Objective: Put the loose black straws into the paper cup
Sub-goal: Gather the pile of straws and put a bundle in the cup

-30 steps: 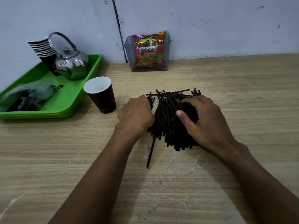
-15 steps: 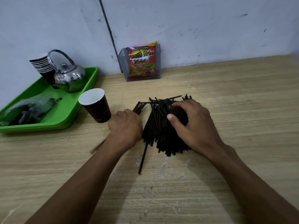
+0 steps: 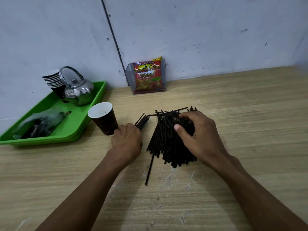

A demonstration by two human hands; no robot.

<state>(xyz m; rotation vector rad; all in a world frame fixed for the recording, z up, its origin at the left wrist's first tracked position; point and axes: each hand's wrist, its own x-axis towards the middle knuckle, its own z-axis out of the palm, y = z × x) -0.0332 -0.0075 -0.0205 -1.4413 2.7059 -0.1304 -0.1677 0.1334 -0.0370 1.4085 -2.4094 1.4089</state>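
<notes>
Parts hidden or cut off

Lower ends of the gripped straws (image 3: 142,121) are hidden by the left hand (image 3: 127,142); the bag's (image 3: 38,124) contents cannot be made out.

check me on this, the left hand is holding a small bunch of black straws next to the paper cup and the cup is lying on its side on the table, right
Not quite. The paper cup is not on its side; it stands upright on the table, open mouth up, as the head view shows. The rest holds: the left hand grips a small bunch of black straws right beside the cup.
</notes>
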